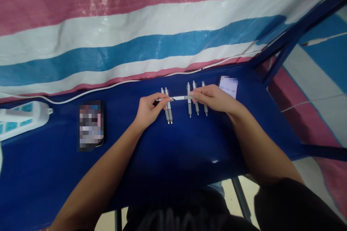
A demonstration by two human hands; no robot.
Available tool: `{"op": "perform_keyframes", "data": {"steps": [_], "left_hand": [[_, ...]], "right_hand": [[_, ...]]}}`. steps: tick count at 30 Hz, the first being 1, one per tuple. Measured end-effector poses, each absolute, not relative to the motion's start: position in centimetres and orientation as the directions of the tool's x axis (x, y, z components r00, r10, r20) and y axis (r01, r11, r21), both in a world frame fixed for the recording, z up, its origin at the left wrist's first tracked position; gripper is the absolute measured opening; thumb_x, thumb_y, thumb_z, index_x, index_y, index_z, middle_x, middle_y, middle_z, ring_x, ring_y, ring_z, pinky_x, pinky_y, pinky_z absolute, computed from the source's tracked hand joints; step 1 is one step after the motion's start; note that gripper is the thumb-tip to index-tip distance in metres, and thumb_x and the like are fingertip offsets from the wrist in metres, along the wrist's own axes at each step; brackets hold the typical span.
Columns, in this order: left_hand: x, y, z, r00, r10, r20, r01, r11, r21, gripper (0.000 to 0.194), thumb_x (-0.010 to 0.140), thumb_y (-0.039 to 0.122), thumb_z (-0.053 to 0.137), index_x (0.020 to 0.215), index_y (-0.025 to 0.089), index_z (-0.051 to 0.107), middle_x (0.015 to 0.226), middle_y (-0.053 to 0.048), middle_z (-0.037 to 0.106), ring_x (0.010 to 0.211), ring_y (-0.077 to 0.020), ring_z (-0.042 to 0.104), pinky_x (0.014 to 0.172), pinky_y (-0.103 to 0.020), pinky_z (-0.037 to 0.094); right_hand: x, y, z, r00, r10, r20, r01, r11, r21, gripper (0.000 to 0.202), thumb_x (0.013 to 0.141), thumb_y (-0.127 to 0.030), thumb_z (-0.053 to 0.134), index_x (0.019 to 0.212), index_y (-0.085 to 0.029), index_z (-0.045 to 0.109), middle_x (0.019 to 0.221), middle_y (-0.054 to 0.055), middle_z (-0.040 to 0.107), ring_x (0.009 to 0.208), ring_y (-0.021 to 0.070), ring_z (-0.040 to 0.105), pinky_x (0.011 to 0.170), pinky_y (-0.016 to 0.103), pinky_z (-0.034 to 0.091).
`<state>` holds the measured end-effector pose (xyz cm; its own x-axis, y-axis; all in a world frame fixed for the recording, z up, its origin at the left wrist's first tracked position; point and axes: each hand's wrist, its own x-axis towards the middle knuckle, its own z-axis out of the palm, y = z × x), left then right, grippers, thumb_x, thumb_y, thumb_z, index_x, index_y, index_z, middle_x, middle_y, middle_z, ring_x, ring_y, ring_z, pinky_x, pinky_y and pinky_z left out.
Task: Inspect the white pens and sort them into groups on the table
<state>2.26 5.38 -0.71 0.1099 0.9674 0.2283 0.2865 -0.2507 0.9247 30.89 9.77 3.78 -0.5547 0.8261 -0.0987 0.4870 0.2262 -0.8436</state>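
Observation:
A white and grey pen [180,97] is held level between my two hands, just above the blue table. My left hand [151,108] pinches around its left end, where a thin dark part shows by the fingertips; I cannot make out what that part is. On the right end, the thumb and fingers of my right hand [211,97] close over the grey grip. Two similar pens [168,110] lie side by side under my left fingers. Three more pens [189,104] lie in a spaced row beneath and beside my right hand, partly covered by it.
A phone [230,86] with timer digits lies behind my right hand. A dark-edged item with a blurred face [90,124] lies left. A white and blue plastic object [24,119] sits at far left. A white cable [108,88] runs along the striped sheet [135,21].

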Motion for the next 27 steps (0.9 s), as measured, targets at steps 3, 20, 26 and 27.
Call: {"op": "perform_keyframes", "data": {"steps": [3, 20, 26, 27], "left_hand": [[2.5, 5.2, -1.0, 0.113, 0.963, 0.246, 0.227, -0.267, 0.937, 0.017, 0.1, 0.04, 0.084, 0.099, 0.023, 0.086, 0.073, 0.0, 0.078, 0.065, -0.0153, 0.074, 0.066, -0.029, 0.059], [4.7, 3.7, -0.7, 0.188, 0.97, 0.153, 0.006, -0.157, 0.988, 0.039, 0.096, 0.043, 0.091, 0.124, 0.024, 0.07, 0.082, 0.0, 0.076, 0.071, -0.0182, 0.075, 0.066, -0.034, 0.057], [5.1, 3.8, -1.2, 0.105, 0.986, 0.13, -0.012, -0.13, 0.991, 0.052, 0.095, 0.043, 0.092, 0.135, 0.027, 0.062, 0.078, 0.004, 0.071, 0.064, -0.0145, 0.064, 0.065, -0.032, 0.054], [5.2, 3.8, -1.3, 0.108, 0.986, 0.127, -0.006, -0.127, 0.992, 0.055, 0.095, 0.044, 0.092, 0.138, 0.027, 0.062, 0.078, 0.005, 0.069, 0.064, -0.0142, 0.063, 0.064, -0.032, 0.054]], "right_hand": [[31.4, 9.8, 4.4, -0.636, 0.744, -0.204, 0.442, 0.134, -0.887, 0.055, 0.106, -0.07, 0.071, 0.08, -0.022, 0.08, 0.054, -0.003, 0.056, 0.053, 0.0125, 0.047, 0.056, 0.03, 0.036], [29.5, 8.3, 3.9, -0.797, 0.573, -0.19, 0.109, -0.173, -0.979, 0.072, 0.094, -0.032, 0.095, 0.156, -0.024, 0.06, 0.084, -0.007, 0.071, 0.054, 0.0096, 0.066, 0.049, 0.023, 0.054], [27.9, 7.5, 2.9, -0.75, 0.652, -0.114, 0.031, -0.138, -0.99, 0.083, 0.098, -0.027, 0.09, 0.168, -0.03, 0.046, 0.091, -0.008, 0.067, 0.052, 0.0076, 0.065, 0.046, 0.021, 0.052], [27.7, 7.4, 2.7, -0.742, 0.662, -0.105, 0.023, -0.132, -0.991, 0.084, 0.099, -0.027, 0.09, 0.17, -0.031, 0.044, 0.09, -0.008, 0.066, 0.051, 0.0078, 0.065, 0.045, 0.021, 0.051]]}}
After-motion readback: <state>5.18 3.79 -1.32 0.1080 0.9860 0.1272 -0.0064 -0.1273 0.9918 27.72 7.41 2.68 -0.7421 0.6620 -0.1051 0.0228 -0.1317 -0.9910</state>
